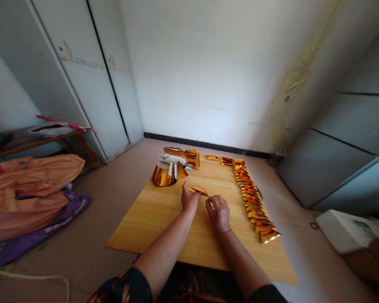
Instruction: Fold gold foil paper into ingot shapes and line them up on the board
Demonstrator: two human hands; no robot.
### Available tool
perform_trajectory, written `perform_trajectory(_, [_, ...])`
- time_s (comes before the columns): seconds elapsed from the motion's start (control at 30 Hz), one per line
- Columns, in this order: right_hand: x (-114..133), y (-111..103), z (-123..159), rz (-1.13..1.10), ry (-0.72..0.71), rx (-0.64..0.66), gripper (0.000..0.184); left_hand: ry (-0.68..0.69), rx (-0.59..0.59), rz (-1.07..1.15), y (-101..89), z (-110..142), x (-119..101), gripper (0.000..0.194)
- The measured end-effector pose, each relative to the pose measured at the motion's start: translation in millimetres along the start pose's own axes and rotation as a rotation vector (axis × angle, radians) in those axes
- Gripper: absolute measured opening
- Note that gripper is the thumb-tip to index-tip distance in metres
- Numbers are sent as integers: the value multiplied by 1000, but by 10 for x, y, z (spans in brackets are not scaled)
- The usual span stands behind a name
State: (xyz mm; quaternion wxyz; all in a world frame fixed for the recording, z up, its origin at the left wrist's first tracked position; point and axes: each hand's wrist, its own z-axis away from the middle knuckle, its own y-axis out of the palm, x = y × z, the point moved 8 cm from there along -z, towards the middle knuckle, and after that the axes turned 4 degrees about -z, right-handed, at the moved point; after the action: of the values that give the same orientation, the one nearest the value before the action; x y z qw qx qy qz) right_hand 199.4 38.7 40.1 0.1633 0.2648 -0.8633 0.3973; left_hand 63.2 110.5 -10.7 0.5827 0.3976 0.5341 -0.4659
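Note:
A small piece of folded gold foil paper (199, 190) is held just above the wooden board, its ends drawn to points. My left hand (189, 198) pinches its left end between thumb and fingers. At the right tip, the fingers of my right hand (218, 210) are closed on the same piece. Along the board's right side runs a row of folded gold foil pieces (251, 202), overlapping one another. Beyond my left hand lies a curved stack of gold foil sheets (164, 176). More foil sheets (192, 158) with white paper sit behind that stack.
The wooden board (139, 227) stands low over a tiled floor, near a white wall. To the left are an orange bag (34, 181), a purple bag (66, 214) and grey cabinets (91, 71). A white box (347, 231) is at the right.

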Motion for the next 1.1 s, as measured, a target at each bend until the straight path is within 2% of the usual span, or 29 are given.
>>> perform_trajectory(0.1, [-168,12,23,-169,214,-25,22,-15,18,179,47,35,-26,80])
perform_trajectory(0.23, [-449,137,116,-509,649,-63,25,-38,29,274,80,86,-63,82])
perform_trajectory(0.3, [-502,250,183,-718,843,-73,27,-53,29,306,89,105,-69,80])
perform_trajectory(0.37, [-480,343,214,-875,944,-80,28,-74,25,329,100,120,-66,78])
perform_trajectory(0.5, [-432,437,196,-1007,980,-123,30,-97,18,340,139,140,-72,73])
perform_trajectory(0.73, [-556,475,119,-993,958,-167,36,-109,37,239,188,130,8,68])
perform_trajectory(0.97, [-661,461,99,-914,993,-70,33,168,36,-99,58,4,-77,39])
perform_trajectory(1.1, [-738,339,44,-704,923,-34,30,158,22,-149,71,-47,-65,40])
